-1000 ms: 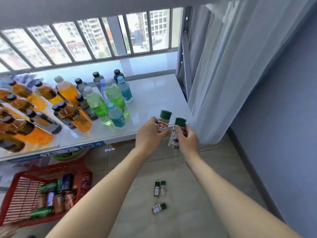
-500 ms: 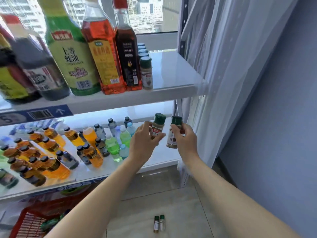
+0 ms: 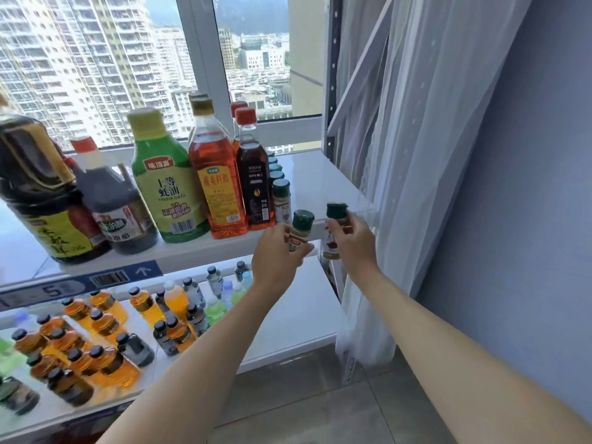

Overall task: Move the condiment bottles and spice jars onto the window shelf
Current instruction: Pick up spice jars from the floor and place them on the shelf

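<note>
My left hand grips a green-capped spice jar with pale powder, held upright just in front of the white window shelf. My right hand grips a second green-capped spice jar with a red label, close beside the first at the shelf's front edge. On the shelf stands a row of several green-capped spice jars running back, next to a dark red-capped bottle, an orange-red bottle, a green oyster sauce bottle and dark soy sauce jugs.
The lower shelf carries several orange, green and blue drink bottles on its left part. A white sheer curtain hangs right of the shelf, with a shelf upright behind it. A blue-grey wall stands at right, tiled floor below.
My view and both hands rose from the lower shelf to the window shelf level, each hand still holding its spice jar. The jars now sit at that shelf's front edge.
</note>
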